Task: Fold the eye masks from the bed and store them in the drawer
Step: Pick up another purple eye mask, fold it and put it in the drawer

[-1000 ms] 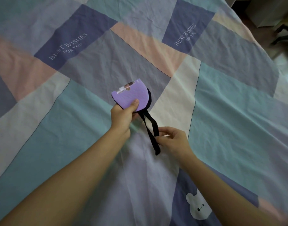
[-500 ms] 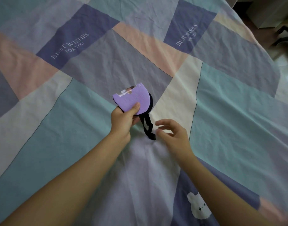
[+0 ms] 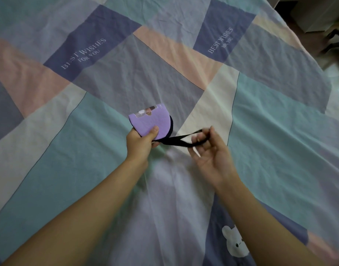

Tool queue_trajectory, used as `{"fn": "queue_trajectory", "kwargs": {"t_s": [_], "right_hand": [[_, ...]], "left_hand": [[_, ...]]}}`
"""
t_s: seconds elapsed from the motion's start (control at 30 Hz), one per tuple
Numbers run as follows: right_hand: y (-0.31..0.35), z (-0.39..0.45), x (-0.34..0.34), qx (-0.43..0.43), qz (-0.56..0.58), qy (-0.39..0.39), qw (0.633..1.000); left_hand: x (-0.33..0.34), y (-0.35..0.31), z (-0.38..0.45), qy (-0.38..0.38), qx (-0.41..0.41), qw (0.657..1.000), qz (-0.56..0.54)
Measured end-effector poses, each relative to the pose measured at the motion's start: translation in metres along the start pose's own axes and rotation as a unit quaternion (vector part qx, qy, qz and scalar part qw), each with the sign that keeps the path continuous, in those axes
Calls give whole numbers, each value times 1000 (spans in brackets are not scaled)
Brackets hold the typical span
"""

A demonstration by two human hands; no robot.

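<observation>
A purple eye mask (image 3: pixel 151 120), folded in half with a black backing, is held above the bed by my left hand (image 3: pixel 140 143), thumb pressed on its front. Its black elastic strap (image 3: pixel 181 141) runs out to the right as a loop. My right hand (image 3: pixel 208 150) pinches the far end of that loop between thumb and fingers, pulling the strap sideways and taut. The drawer is not in view.
The bed is covered by a patchwork sheet (image 3: pixel 88 131) in teal, pink, grey and navy panels with a white bunny print (image 3: pixel 234 241) near my right forearm. The bed's right edge (image 3: pixel 322 77) drops to the floor, where dark furniture legs (image 3: pixel 335 41) stand.
The strap hung down from the mask and my right hand let it go. Now my right hand has taken the loop again and drawn it out to the right.
</observation>
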State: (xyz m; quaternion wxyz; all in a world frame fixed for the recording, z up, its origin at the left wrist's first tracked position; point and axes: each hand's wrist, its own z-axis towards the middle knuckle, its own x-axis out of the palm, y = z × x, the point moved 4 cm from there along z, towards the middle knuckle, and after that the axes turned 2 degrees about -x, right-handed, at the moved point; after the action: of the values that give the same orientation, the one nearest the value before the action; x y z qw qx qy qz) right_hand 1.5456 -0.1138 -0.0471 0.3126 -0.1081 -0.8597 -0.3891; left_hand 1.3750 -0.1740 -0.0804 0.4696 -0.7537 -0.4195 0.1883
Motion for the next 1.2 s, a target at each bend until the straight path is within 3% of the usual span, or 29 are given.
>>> {"fn": "queue_trajectory", "kwargs": {"t_s": [0.1, 0.2, 0.3, 0.4, 0.5, 0.7, 0.83, 0.87, 0.93, 1.03, 1.1, 1.2], "right_hand": [[7, 11, -2, -20, 28, -8, 999], [-2, 18, -16, -18, -173, -44, 984], [-20, 16, -29, -2, -444, -13, 896], [-32, 10, -30, -29, -556, 31, 830], [-31, 7, -26, -83, -591, 24, 802], [-15, -5, -12, -82, -528, 35, 845], [-12, -12, -16, -24, -608, 60, 791], [-10, -14, -19, -8, -590, 65, 804], [-6, -18, -17, -2, -495, 65, 866], [-6, -16, -16, 15, -205, 41, 978], [-7, -11, -17, 18, -48, 28, 998], [-6, -5, -11, -3, -2, 4, 1000]], "left_hand": [[3, 10, -9, 28, -4, 999, 18], [8, 9, -14, 45, -6, 999, -6], [11, 5, -15, 49, -6, 998, -41], [11, 3, -17, 52, 4, 998, -44], [6, 3, -17, 38, 9, 998, -39], [3, 3, -19, 31, 14, 999, -41], [-1, -2, -14, 7, 18, 998, -57], [-5, -4, -10, -13, 15, 998, -66], [-14, -4, -3, -39, 3, 997, -73], [-19, 2, -3, -24, -8, 999, -45], [-19, 8, -6, -16, -14, 999, -29], [-16, 12, -12, 12, -24, 999, -18]]}}
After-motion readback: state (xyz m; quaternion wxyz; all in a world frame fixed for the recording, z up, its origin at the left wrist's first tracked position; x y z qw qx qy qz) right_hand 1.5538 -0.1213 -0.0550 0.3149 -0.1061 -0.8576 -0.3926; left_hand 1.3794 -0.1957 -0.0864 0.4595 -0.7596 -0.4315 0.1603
